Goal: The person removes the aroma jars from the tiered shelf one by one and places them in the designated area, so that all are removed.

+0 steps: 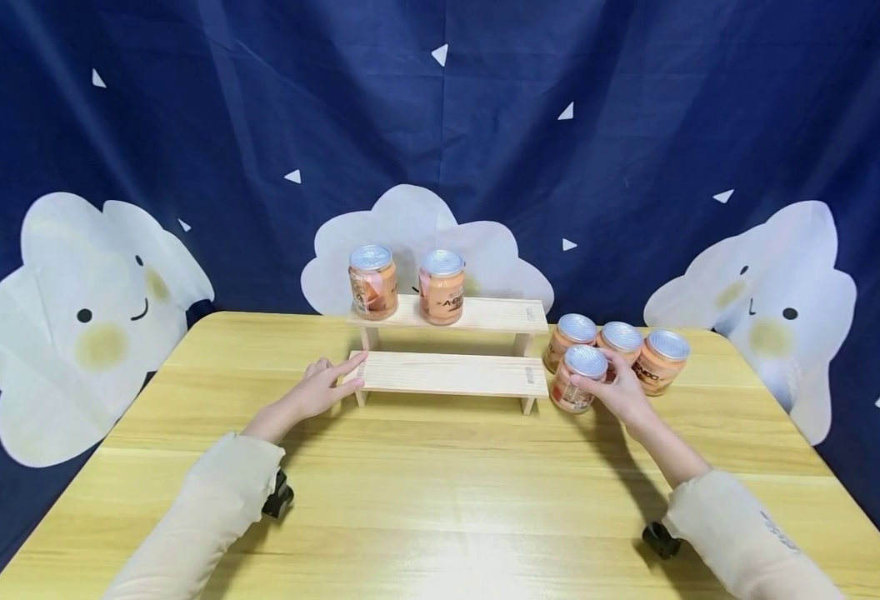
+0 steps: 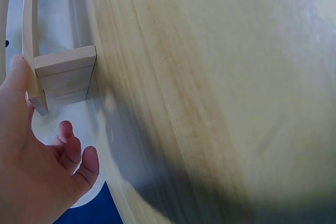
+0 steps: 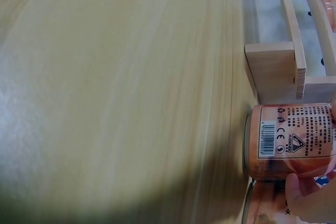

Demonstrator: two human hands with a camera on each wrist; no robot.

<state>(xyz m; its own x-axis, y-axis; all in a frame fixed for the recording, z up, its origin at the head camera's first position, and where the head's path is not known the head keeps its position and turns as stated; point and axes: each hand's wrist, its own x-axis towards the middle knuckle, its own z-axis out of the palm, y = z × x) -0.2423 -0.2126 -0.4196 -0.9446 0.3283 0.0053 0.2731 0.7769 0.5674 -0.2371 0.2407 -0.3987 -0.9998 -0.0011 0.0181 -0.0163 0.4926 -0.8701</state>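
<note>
My left hand [image 1: 311, 393] touches the left end of the lower wooden shelf [image 1: 447, 372], index finger and thumb on the board. In the left wrist view its other fingers [image 2: 72, 153] curl loosely beside the shelf's leg [image 2: 65, 77]. With its thumb and fingers, my right hand [image 1: 625, 396] grips an orange can [image 1: 573, 392] with a silver ribbed lid, just right of that shelf. The can's barcode label [image 3: 294, 135] shows in the right wrist view. Behind it stand three similar cans [image 1: 661, 364], close together and partly hidden by the hand.
On the raised back shelf [image 1: 496, 313] two more orange cans [image 1: 372, 287] stand upright, left of its middle. A light wooden table [image 1: 425, 483] carries everything. Beyond its far edge hangs a dark blue curtain [image 1: 380, 108] with white clouds and triangles.
</note>
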